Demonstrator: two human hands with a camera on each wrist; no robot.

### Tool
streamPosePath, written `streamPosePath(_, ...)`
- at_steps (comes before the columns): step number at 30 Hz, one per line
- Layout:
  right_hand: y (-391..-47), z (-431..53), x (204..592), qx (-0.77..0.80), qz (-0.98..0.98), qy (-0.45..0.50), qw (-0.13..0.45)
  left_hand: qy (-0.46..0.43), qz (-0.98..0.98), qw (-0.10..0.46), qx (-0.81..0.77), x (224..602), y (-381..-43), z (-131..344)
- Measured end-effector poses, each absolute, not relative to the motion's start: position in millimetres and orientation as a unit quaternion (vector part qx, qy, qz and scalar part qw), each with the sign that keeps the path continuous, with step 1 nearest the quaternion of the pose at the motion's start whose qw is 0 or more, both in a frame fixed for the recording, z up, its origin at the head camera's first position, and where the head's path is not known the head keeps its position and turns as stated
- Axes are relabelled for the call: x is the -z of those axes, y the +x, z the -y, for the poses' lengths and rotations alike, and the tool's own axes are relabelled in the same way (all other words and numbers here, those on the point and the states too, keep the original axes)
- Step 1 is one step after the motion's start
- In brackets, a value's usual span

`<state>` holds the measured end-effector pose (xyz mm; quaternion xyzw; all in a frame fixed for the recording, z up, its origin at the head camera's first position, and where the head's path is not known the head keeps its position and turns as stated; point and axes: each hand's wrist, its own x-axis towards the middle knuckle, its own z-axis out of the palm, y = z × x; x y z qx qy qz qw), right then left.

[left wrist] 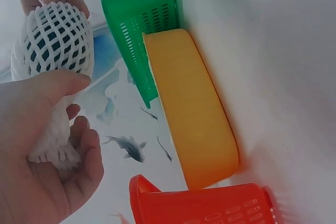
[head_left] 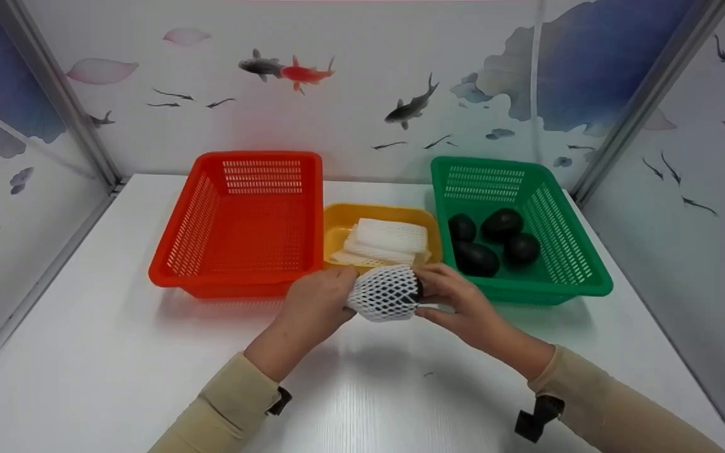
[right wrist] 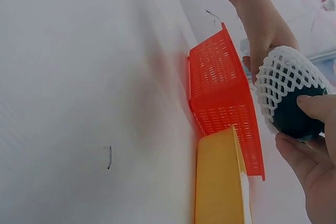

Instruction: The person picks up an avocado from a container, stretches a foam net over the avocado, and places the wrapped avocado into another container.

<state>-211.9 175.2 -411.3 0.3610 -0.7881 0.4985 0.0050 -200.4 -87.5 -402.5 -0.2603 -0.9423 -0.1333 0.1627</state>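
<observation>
The left grip (head_left: 317,299) holds a white foam-net sleeve (head_left: 381,294) in front of the yellow plastic basin (head_left: 338,228). The right grip (head_left: 463,301) grasps a dark oval fruit (right wrist: 295,115) (partly sleeved).

Left grip (head_left: 315,302) and right grip (head_left: 465,306) (both curled) face each other.

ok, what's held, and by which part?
Left hand: white foam net, by its gathered end. Right hand: dark fruit partly inside it, by its bare end.
</observation>
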Motion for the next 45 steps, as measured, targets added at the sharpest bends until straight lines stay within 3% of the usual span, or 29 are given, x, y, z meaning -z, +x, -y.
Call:
streamPosePath(8, -211, -171, 407, -0.551, 0.766, 0.329, 0.035, -0.287, 0.927, 0.219, 0.107, 402, -201, 82)
streamPosePath(32, -209, -168, 405, -0.575, 0.766, 0.289, 0.011, -0.267, 0.94, 0.203, 0.056, 392, -202, 67)
streamPosePath(45, -208, -163, 406, -0.59, 0.756, 0.283, 0.027, -0.257, 0.947, 0.186, 0.054, 389, -198, 60)
